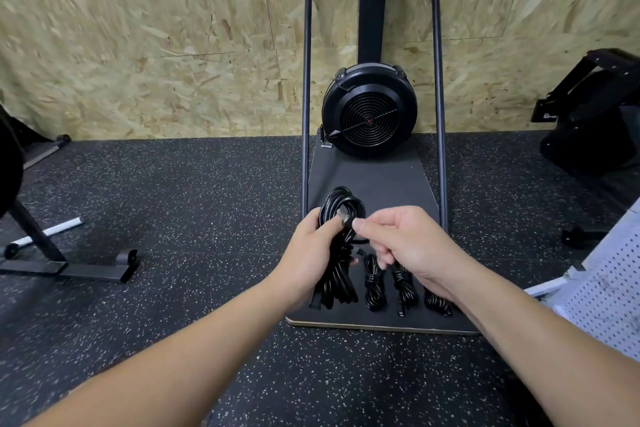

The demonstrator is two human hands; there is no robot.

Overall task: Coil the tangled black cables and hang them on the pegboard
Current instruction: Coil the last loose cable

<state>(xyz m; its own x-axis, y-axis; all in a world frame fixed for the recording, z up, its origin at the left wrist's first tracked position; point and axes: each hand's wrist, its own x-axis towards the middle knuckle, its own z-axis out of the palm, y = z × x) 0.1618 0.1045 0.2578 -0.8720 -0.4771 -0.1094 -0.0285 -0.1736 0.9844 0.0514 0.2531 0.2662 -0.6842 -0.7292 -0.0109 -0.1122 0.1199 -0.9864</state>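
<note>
chipboard wall (138,28), speckled rubber floor (207,201), fan machine (369,111)

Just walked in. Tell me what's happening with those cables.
A person is coiling black cables over the dark platform of a fan machine. The left hand grips a large coil, while the right hand pinches its plug end near the top. Three smaller bundles lie coiled on the platform. The white pegboard stands at the right; no cable shows on its visible part.
</note>
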